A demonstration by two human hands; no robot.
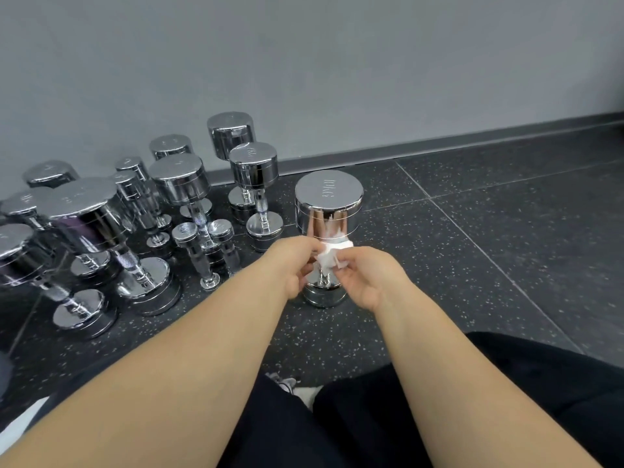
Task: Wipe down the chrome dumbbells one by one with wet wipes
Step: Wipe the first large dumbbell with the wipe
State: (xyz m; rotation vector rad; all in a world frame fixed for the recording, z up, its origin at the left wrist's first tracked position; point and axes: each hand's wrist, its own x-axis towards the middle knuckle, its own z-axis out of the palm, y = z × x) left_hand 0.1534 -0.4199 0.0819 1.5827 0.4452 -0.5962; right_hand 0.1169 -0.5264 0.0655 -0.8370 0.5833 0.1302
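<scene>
dumbbell cluster (91, 217): left third of view, a dozen or so chrome dumbbells of mixed sizes, all stood on end, packed close together on the floor (489, 258) near the wall (337, 62).
small pair: two thin ones at the cluster's right edge, nearest the left forearm but not touching it.
left hand (297, 265): fingers curled, pinching the left side of the wet wipe (332, 256); holds nothing else.
wet wipe: white, crumpled, stretched between both hands, right in front of the handle (cannot tell whether it touches the chrome or wraps it).
big dumbbell (329, 194): stands alone, just right of the cluster, clear of it; long axis upright, wide top head above the hands, bottom head on the floor below them, handle mostly hidden behind wipe and fingers.
right hand (361, 278): fingers curled, pinching the right side of the wipe, thumb side up.
key relation: big dumbbell lies straight ahead of both hands, its handle between them; hands about equally near, left one perhaps a shade closer to the top head.
step (judgement): wipe being readied at handle height; next stroke likely runs up or down the upright axis.
risk (judgement): stood on end, a sideways pull could tip it toward the cluster.
black trousers (439, 417): bottom right, the person's legs.
</scene>
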